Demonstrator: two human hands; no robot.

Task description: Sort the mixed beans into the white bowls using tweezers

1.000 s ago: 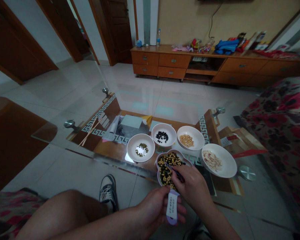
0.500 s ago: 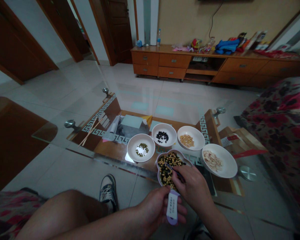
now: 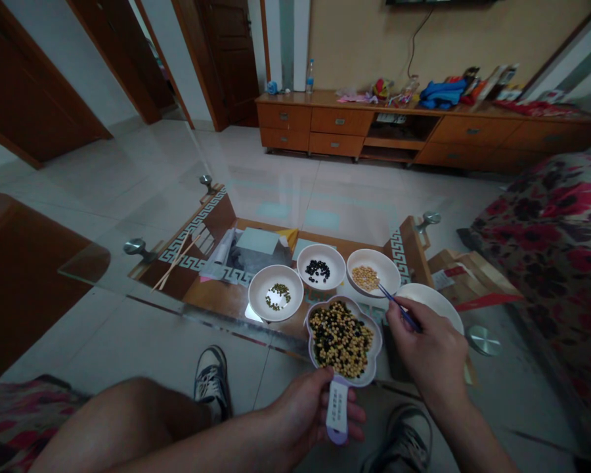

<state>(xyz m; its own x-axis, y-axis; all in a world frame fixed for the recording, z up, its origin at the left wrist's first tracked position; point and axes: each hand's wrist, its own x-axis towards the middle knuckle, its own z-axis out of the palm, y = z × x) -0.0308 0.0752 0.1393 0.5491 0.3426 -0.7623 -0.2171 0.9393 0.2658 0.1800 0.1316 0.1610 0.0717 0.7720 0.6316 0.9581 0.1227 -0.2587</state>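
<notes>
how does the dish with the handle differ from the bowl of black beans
The dish has a wavy rim; the bowl is round. The left hand holds the dish by its handle; the bowl has none. The dish holds mixed beans; the bowl, only black beans. Both are pale inside.

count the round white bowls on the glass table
4: green-bean bowl at left, black-bean bowl next, yellow-bean bowl right of that, and rightmost bowl, partly covered by the right hand. More could be hidden there.
</notes>
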